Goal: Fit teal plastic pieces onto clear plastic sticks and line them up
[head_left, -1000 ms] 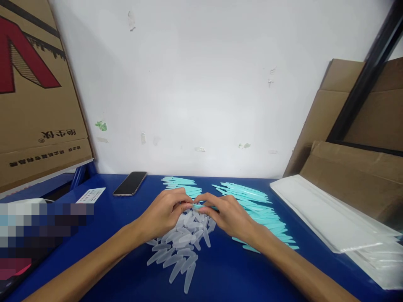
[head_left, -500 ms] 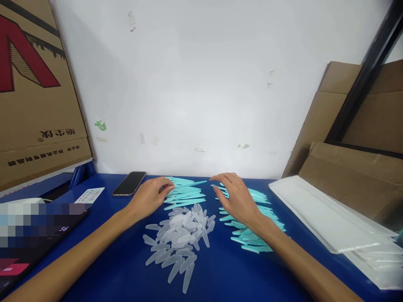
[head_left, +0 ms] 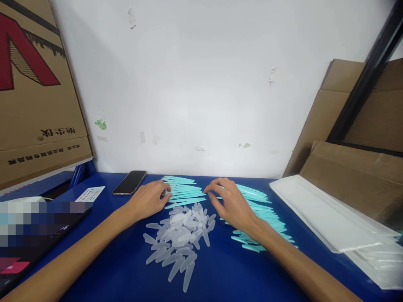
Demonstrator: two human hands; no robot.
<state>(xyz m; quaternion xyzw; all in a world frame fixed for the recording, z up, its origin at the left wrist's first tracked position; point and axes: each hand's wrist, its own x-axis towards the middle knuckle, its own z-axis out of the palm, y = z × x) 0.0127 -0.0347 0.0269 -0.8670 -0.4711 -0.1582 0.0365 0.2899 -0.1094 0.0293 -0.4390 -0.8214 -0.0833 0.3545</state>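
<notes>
Slim turquoise plastic sticks, tapered like little blades, lie in a left pile [head_left: 185, 193] and a right pile [head_left: 267, 218]. At the outer ends of the left pile, my left hand [head_left: 149, 199] has bent fingers, with a small gap between thumb and forefinger. My right hand [head_left: 233, 205] is over the inner edge of the right pile. Its thumb and forefinger reach to the other ends of the left pile, slightly apart. Frosted, translucent blade-shaped pieces [head_left: 182, 230] are heaped between my forearms. Whether my fingertips touch a stick is hard to make out.
A phone [head_left: 129, 183] lies beyond my left wrist. At left are a card [head_left: 90, 194], a dark screen partly blurred out [head_left: 40, 239] and a printed cardboard box [head_left: 37, 109]. Clear plastic bags [head_left: 324, 214] and folded cardboard [head_left: 352, 176] are at right. A white wall stands behind.
The turquoise stick pinched in my left hand, its tip raised, now appears down on the left pile. My left hand has lowered slightly; my right hand has moved left and down towards that pile.
</notes>
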